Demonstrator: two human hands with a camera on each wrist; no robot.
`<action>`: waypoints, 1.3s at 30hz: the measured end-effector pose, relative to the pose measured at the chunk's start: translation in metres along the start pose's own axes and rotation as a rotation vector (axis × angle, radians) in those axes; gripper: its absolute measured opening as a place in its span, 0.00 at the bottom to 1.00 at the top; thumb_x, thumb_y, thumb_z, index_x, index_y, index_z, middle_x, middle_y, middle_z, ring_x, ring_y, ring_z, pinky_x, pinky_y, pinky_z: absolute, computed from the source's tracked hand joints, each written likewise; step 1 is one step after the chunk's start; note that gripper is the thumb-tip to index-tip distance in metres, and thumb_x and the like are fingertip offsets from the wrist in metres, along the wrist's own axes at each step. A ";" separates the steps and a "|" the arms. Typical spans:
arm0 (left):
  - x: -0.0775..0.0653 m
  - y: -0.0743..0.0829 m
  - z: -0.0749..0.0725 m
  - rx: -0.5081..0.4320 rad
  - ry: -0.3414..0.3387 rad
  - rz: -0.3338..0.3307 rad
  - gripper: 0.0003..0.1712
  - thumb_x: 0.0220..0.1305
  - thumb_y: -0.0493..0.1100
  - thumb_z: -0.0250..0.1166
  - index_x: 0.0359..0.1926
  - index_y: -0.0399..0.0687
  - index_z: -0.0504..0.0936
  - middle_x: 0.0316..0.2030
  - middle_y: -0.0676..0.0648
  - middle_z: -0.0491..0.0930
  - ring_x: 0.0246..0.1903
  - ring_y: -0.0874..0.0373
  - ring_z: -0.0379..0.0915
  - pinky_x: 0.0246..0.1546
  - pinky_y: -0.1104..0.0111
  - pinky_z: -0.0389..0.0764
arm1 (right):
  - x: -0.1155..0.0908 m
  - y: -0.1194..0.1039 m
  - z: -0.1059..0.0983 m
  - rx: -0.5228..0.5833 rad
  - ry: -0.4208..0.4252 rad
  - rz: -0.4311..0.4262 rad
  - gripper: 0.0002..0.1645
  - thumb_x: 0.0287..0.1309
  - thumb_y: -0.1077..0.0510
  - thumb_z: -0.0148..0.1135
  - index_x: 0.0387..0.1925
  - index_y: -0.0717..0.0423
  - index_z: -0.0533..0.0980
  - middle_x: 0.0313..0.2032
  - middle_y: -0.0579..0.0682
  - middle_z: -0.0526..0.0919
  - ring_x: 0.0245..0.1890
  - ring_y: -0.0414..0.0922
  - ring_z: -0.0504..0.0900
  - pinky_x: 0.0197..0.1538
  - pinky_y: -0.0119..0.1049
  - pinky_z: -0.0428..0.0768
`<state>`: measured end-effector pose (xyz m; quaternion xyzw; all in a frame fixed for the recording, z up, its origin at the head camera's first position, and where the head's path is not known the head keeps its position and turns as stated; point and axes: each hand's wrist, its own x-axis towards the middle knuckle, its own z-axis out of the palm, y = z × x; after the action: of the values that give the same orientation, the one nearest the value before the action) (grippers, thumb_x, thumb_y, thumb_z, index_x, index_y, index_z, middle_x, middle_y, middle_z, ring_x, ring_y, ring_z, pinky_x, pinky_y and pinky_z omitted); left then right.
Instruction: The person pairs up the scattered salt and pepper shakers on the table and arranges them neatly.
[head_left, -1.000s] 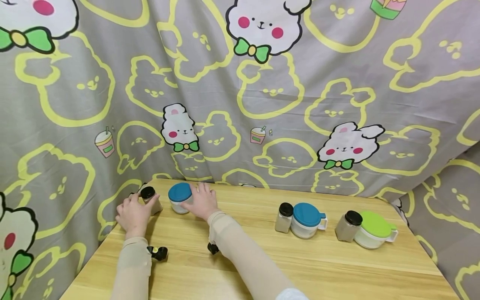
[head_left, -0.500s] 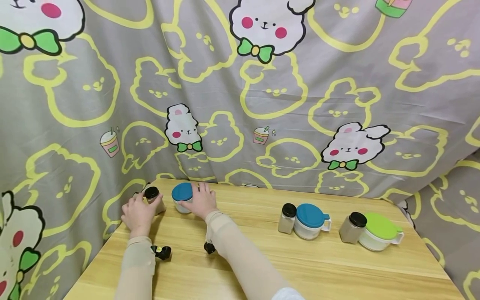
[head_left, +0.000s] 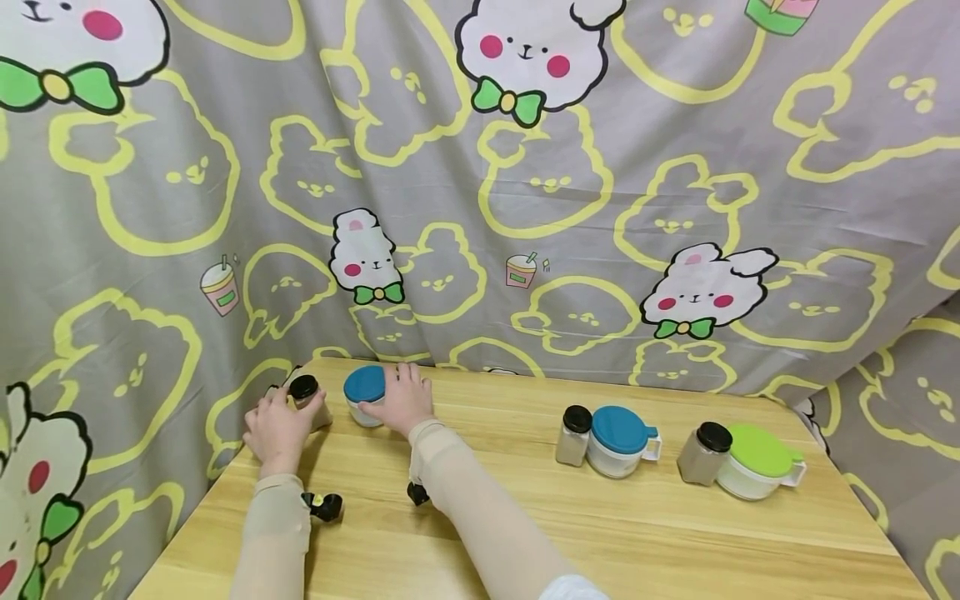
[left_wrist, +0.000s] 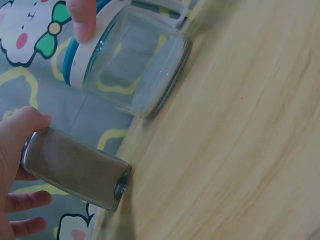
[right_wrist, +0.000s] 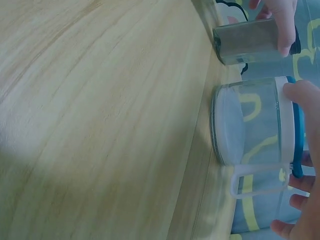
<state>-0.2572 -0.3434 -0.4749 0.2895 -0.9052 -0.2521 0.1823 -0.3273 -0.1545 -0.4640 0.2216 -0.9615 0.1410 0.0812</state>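
Note:
At the table's far left corner, my left hand [head_left: 274, 429] grips a small spice jar [head_left: 303, 387] with a black lid, thumb and fingers round its upper part. Grey-brown powder fills this upright glass jar [left_wrist: 75, 167] in the left wrist view. Just right of it, my right hand [head_left: 407, 402] holds a seasoning jar [head_left: 365, 385] by its blue lid and white collar. Clear glass walls and a white handle show on this seasoning jar [right_wrist: 257, 122] in the right wrist view, with something whitish at its base. Both jars stand on the wooden table, a small gap between them.
To the right stand a second black-lidded spice jar [head_left: 573, 437] and blue-lidded seasoning jar [head_left: 621, 433], side by side. Farther right are another spice jar [head_left: 705, 457] and a green-lidded seasoning jar [head_left: 757, 458]. A patterned curtain [head_left: 450, 183] hangs behind the table [head_left: 600, 533].
The head view has shifted slightly, so everything appears a little farther right than a second ago. Both hands stay at the same jars, and the jars keep their places.

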 end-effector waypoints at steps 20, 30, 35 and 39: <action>-0.003 0.002 0.000 -0.013 -0.002 0.000 0.51 0.58 0.74 0.57 0.71 0.44 0.64 0.69 0.31 0.62 0.63 0.26 0.53 0.55 0.32 0.59 | -0.002 -0.001 0.003 0.093 -0.002 0.036 0.48 0.53 0.20 0.50 0.69 0.39 0.63 0.67 0.49 0.66 0.67 0.48 0.63 0.60 0.49 0.71; -0.004 0.004 -0.001 -0.014 0.004 0.001 0.51 0.58 0.74 0.57 0.70 0.44 0.65 0.69 0.32 0.62 0.63 0.27 0.54 0.55 0.32 0.59 | 0.003 0.000 0.003 0.142 0.008 0.054 0.50 0.49 0.20 0.57 0.67 0.41 0.65 0.64 0.47 0.69 0.64 0.47 0.65 0.58 0.47 0.72; -0.003 0.004 -0.002 -0.002 -0.001 0.003 0.51 0.58 0.75 0.56 0.70 0.44 0.65 0.69 0.32 0.62 0.63 0.27 0.54 0.55 0.32 0.59 | 0.002 0.006 0.007 0.205 0.000 0.058 0.49 0.49 0.22 0.59 0.68 0.40 0.64 0.64 0.47 0.69 0.64 0.46 0.64 0.59 0.48 0.71; -0.002 0.004 -0.003 0.012 -0.016 0.006 0.53 0.57 0.76 0.55 0.70 0.44 0.64 0.70 0.33 0.61 0.64 0.27 0.53 0.55 0.32 0.59 | 0.001 0.009 0.007 0.238 0.012 0.062 0.50 0.48 0.22 0.61 0.68 0.40 0.65 0.64 0.47 0.70 0.65 0.46 0.65 0.59 0.48 0.71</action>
<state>-0.2556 -0.3406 -0.4708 0.2861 -0.9090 -0.2482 0.1741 -0.3334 -0.1494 -0.4726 0.1989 -0.9439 0.2577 0.0555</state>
